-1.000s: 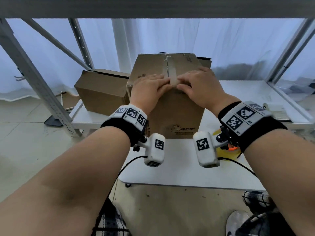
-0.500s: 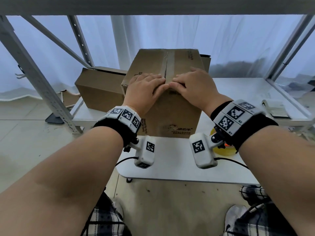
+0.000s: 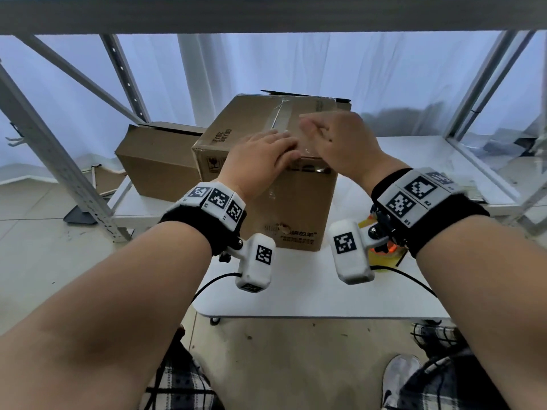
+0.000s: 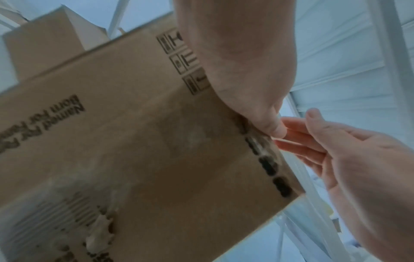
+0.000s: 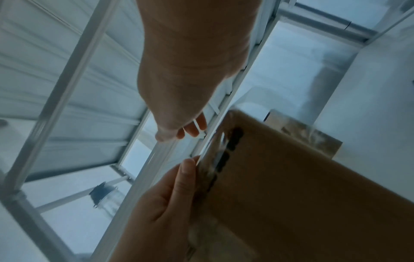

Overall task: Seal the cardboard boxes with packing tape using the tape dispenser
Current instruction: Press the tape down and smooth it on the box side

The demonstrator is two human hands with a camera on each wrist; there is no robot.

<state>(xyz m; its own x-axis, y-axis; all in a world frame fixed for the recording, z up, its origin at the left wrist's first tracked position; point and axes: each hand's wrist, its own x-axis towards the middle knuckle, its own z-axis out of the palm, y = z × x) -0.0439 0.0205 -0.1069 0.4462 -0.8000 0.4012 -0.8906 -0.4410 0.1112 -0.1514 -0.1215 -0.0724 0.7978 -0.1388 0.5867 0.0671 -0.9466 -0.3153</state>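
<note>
White curtains hang behind the metal rack, and on the white table [image 3: 296, 294] stands the tall cardboard box [image 3: 299, 208], its top seam taped. My left hand [image 3: 260, 161] presses flat on its near top edge, fingers straight. My right hand [image 3: 340, 140] hovers just above, fingers loose (holding nothing). A second box [image 3: 154, 164] sits behind-left.

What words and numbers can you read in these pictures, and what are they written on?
"Named" on the side of the front cardboard box, printed upside down in the left wrist view; the words after it are blurred.
"R1" and "R2" on the right wristband.
Handling pictograms near the box's top edge: signs, no words.
Print on the box's front face and top flap: too small or blurred.
</note>
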